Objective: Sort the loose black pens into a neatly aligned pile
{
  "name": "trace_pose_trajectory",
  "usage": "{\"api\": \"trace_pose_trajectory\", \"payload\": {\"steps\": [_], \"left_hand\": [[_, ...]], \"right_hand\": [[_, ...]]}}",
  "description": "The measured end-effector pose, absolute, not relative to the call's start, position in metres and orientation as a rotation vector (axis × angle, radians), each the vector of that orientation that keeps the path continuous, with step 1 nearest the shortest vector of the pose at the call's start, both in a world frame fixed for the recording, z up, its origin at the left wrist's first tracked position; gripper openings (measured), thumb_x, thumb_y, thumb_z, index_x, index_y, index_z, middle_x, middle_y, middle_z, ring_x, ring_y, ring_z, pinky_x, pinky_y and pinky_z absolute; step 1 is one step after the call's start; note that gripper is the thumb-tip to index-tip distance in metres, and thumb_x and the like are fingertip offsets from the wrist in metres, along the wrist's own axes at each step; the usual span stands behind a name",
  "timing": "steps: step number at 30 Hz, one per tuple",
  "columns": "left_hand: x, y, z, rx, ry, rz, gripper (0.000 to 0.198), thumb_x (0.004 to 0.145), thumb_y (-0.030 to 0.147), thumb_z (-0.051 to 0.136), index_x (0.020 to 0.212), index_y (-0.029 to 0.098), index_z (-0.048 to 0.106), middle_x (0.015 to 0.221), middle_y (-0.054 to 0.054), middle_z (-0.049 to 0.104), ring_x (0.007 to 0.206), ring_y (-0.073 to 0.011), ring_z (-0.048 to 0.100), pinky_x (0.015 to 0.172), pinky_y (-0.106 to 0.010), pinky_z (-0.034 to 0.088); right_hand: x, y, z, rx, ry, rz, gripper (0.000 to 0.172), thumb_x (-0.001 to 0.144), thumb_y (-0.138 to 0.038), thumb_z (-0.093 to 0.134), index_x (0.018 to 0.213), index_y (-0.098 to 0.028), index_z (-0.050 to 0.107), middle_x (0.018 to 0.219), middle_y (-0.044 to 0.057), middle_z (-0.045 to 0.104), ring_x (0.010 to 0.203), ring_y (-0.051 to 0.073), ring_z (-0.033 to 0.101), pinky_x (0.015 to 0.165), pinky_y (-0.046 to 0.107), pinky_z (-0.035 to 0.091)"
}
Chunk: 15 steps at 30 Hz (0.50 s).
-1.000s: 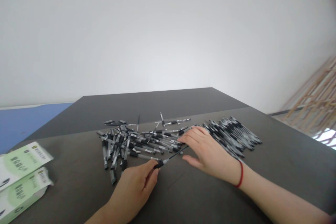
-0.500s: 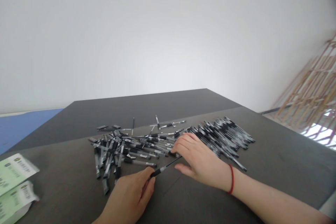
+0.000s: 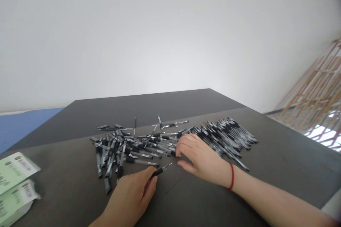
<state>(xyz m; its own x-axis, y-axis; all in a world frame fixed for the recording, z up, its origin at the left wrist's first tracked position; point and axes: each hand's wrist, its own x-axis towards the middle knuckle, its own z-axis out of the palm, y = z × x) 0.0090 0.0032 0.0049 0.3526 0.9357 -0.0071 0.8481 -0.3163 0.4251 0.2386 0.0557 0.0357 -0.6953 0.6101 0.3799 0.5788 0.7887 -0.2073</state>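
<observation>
We pinch pen (image 3: 159, 172) between left hand's (image 3: 133, 189) thumb and forefinger, near pen pile (image 3: 138, 146); right hand's (image 3: 195, 156) thumb stands apart from curled fingers. Risks: bare tip smudging us if hands meet carelessly; low knuckles scattering pile.

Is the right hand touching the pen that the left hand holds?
Apart. The head view shows a strip of dark table between the tip of this pen and the right hand.

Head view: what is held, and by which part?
The left hand pinches a gel pen by its black sleeve; the right hand shows nothing held.
</observation>
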Motion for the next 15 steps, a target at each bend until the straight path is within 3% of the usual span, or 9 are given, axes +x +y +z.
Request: {"api": "trace_pose_trajectory", "payload": {"steps": [4,7,9,15], "left_hand": [[0.009,0.003,0.004,2.279,1.577,0.336,0.023,0.093,0.032,0.035,0.095,0.026,0.056,0.081,0.0,0.07,0.076,-0.0199,0.066,0.063,-0.025,0.037],[0.01,0.003,0.005,2.281,1.581,0.333,0.023,0.093,0.031,0.035,0.093,0.025,0.057,0.081,0.0,0.07,0.075,-0.0193,0.066,0.062,-0.024,0.037],[0.01,0.004,0.006,2.283,1.581,0.332,0.022,0.093,0.03,0.035,0.094,0.025,0.057,0.081,0.0,0.07,0.075,-0.019,0.066,0.063,-0.024,0.038],[0.007,0.005,0.002,2.283,1.579,0.332,0.025,0.094,0.032,0.034,0.104,0.027,0.056,0.088,0.001,0.071,0.081,-0.0189,0.067,0.069,-0.026,0.041]], "right_hand": [[0.236,0.054,0.035,-0.852,-2.579,0.109,0.007,0.087,-0.018,0.053,0.079,-0.018,0.054,0.083,0.002,0.059,0.09,0.017,0.05,0.088,0.033,0.033],[0.233,0.051,0.032,-0.815,-2.58,0.133,0.001,0.085,-0.019,0.056,0.085,-0.018,0.056,0.087,0.003,0.06,0.093,0.018,0.05,0.088,0.033,0.034],[0.235,0.054,0.031,-0.843,-2.554,0.124,0.007,0.084,-0.017,0.056,0.091,-0.017,0.056,0.091,0.004,0.06,0.094,0.018,0.05,0.088,0.033,0.034],[0.254,0.101,0.027,-1.239,-2.486,-0.053,0.01,0.086,-0.014,0.052,0.092,-0.016,0.059,0.092,0.007,0.061,0.091,0.019,0.052,0.081,0.031,0.038]]}}
